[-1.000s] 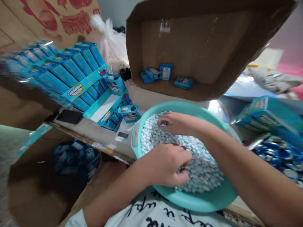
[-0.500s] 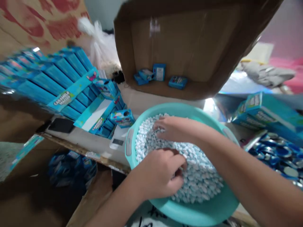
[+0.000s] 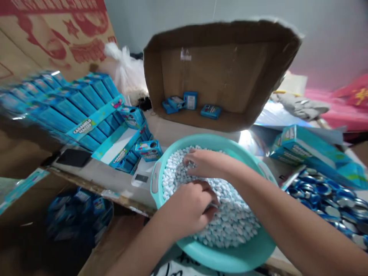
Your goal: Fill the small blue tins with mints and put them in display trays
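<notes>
A turquoise basin [image 3: 227, 260] holds a heap of small white and pale-blue candies [image 3: 230, 226]. Both my hands are over the heap inside the basin. My left hand [image 3: 195, 207] is curled at the near side, its thumb and fingers drawn together; what lies between them, if anything, is hidden. Just beyond it, my right hand [image 3: 202, 163] reaches across from the right. Its fingers are bent but apart, with the tips touching the candies. Left of the basin, a small blue box [image 3: 148, 150] with a round hole rests on a white scale [image 3: 140, 178].
An open cardboard box [image 3: 209, 76] on its side holds several blue boxes. Display cartons [image 3: 86, 128] of blue boxes stand left, near a black phone [image 3: 73, 157]. Blue-silver round pieces [image 3: 327, 199] and a blue carton [image 3: 319, 149] lie right. Below left, a carton contains blue packs [image 3: 77, 211].
The view has tilted upward, showing more wall above the cardboard box. Both hands stay in the candies, with only slight finger movement.
</notes>
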Tool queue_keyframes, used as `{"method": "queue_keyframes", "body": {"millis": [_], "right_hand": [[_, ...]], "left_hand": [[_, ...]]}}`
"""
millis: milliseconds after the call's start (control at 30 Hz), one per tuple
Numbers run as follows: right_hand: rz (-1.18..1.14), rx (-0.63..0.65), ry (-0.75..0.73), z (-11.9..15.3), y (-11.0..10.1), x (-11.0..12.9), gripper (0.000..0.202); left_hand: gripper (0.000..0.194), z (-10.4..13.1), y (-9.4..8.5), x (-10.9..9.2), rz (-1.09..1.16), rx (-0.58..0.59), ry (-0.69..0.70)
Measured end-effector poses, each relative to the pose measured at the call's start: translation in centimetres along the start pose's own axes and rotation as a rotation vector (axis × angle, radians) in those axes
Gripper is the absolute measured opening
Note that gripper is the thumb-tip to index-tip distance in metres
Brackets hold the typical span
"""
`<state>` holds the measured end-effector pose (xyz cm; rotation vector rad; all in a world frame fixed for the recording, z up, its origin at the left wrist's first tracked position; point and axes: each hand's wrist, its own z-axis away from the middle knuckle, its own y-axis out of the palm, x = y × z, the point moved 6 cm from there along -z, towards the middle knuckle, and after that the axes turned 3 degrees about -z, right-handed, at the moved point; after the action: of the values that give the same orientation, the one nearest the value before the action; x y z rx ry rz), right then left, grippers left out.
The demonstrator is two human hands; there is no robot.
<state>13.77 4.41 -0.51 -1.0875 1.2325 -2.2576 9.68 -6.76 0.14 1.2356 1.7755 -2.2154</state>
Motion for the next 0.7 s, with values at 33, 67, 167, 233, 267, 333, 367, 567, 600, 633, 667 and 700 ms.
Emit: {"method": "queue_keyframes", "body": {"millis": [33, 67, 167, 233, 267, 333, 367, 567, 600, 633, 667, 700], "right_hand": [[-0.014, -0.001, 0.008, -0.1, 0.1, -0.1, 0.026], [-0.026, -0.007, 0.006, -0.3, 0.2, -0.3, 0.027], [-0.029, -0.042, -0.026, -0.7, 0.2, -0.6, 0.025], [-0.024, -0.060, -0.034, -0.7, 0.1, -0.8, 0.023], [-0.029, -0.060, -0.030, -0.7, 0.1, -0.8, 0.022], [-0.046, -0.046, -0.027, -0.7, 0.3, -1.0, 0.021], [-0.053, -0.040, -0.026, -0.7, 0.3, -1.0, 0.021], [-0.045, -0.081, -0.108, -1.1, 0.3, -1.0, 0.013], [-0.046, -0.088, -0.114, -1.1, 0.3, -0.9, 0.013], [-0.048, -0.091, -0.112, -1.1, 0.2, -0.9, 0.013], [-0.050, -0.089, -0.105, -1.1, 0.2, -0.9, 0.012], [-0.051, -0.086, -0.096, -1.1, 0.2, -0.9, 0.011]], "left_hand": [[0.009, -0.1, 0.2, 0.2, -0.002, 0.007, 0.004], [0.009, -0.1, 0.3, 0.3, -0.002, 0.010, 0.013], [0.011, 0.0, 0.4, 0.0, -0.023, 0.018, 0.066], [0.009, 0.2, 0.2, -0.4, -0.056, 0.023, 0.109], [0.007, 0.4, 0.1, -0.6, -0.070, 0.025, 0.126], [0.003, 0.5, 0.0, -0.8, -0.092, 0.019, 0.140], [0.002, 0.5, 0.0, -0.9, -0.102, 0.011, 0.143], [0.004, 0.5, -0.2, -1.1, -0.075, 0.005, 0.177], [0.004, 0.6, -0.3, -1.1, -0.058, 0.007, 0.172], [0.004, 0.6, -0.3, -1.1, -0.041, 0.008, 0.160], [0.004, 0.7, -0.3, -1.0, -0.028, 0.007, 0.143], [0.005, 0.7, -0.3, -0.9, -0.024, 0.002, 0.123]]}}
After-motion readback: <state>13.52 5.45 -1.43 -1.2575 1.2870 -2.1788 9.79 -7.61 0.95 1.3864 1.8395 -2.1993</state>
